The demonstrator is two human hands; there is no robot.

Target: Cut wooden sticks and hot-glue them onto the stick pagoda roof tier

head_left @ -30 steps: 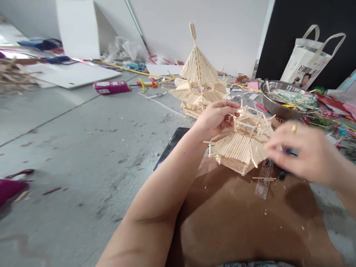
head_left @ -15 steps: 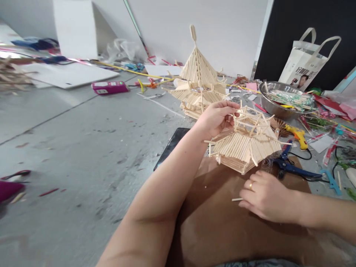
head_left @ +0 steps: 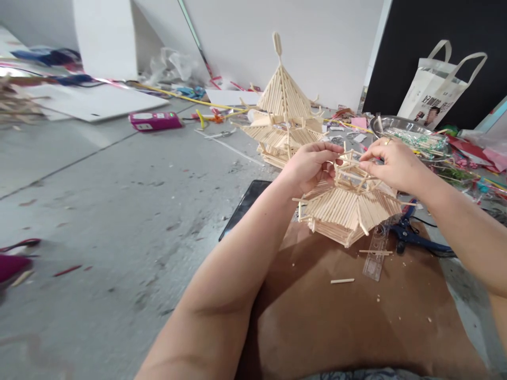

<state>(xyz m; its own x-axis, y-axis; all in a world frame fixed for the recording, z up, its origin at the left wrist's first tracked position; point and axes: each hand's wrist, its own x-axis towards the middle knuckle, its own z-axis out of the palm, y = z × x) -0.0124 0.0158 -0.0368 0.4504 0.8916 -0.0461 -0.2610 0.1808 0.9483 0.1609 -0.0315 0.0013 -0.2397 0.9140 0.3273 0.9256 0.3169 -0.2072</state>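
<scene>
- Since both our hands are up at the open top frame [head_left: 346, 184] of the smaller stick model [head_left: 340, 211], we want a light touch, because those thin sticks look easy to snap or knock loose.
- Our left hand [head_left: 311, 166] seems to be pinching the near-left edge of that frame between thumb and fingertips. That's a decent anchor, as long as we don't squeeze it inward.
- Our right hand [head_left: 398, 166] has its fingertips drawn close together at the frame's right side; we can't tell if there's a loose piece in them. Small fingertip nudges beat wrist swings here, imo.
- The model sits in front of us by the brown sheet [head_left: 336, 327], with the taller stick tower [head_left: 283, 100] behind, so we'd keep our left knuckles off it.
- Watch the sleeveless forearms too: sticks poke out at the roof corners, and the clear ruler [head_left: 373, 266] and blue-handled tool [head_left: 425, 244] lie just beside.
</scene>
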